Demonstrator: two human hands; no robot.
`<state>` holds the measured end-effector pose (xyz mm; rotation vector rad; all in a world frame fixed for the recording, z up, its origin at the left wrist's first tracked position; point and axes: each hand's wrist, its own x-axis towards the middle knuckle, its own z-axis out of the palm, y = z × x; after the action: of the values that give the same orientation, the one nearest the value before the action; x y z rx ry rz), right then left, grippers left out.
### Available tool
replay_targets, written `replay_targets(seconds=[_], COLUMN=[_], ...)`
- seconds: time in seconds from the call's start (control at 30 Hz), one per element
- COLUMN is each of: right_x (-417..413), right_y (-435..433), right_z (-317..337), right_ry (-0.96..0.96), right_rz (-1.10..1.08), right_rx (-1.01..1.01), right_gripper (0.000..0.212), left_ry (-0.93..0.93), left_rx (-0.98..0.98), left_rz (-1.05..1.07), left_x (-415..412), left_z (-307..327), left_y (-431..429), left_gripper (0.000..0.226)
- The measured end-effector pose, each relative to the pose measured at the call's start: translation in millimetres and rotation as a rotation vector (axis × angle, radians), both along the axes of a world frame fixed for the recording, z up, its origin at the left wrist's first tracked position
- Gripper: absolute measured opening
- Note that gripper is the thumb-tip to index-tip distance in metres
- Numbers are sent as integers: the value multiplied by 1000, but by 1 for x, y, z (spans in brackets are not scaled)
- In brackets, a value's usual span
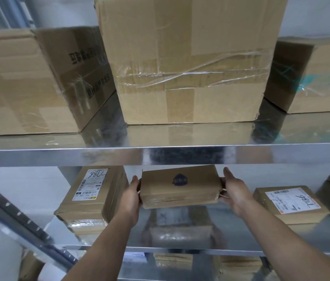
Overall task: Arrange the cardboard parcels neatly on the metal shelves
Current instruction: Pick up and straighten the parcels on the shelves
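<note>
Shelf: metal shelf point(231, 233);
Parcel: cardboard parcel point(180, 186) held above it;
Hands: your left hand point(131, 197) and right hand point(235, 191) clasp its ends.

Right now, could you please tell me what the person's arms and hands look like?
The left hand and right hand are both bare: no gloves, rings or watch show. The left forearm and right forearm are uncovered as far as the picture's lower edge, so no sleeve is visible.
</note>
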<state>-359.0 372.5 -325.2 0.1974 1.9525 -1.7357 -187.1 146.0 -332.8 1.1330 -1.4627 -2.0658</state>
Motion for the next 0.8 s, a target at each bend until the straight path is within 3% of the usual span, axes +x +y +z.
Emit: replay_targets(seconds=[0.8], right_x=[12], right_y=[1], right_z=[-5], right_ry=[-18], right_rz=[31], right_rx=[61], right_gripper=[53], left_ry=[-99], left_rx=[-27], left_rz=[-29], left_x=[9], left_z=[-3], left_y=[-5], left_gripper=[51])
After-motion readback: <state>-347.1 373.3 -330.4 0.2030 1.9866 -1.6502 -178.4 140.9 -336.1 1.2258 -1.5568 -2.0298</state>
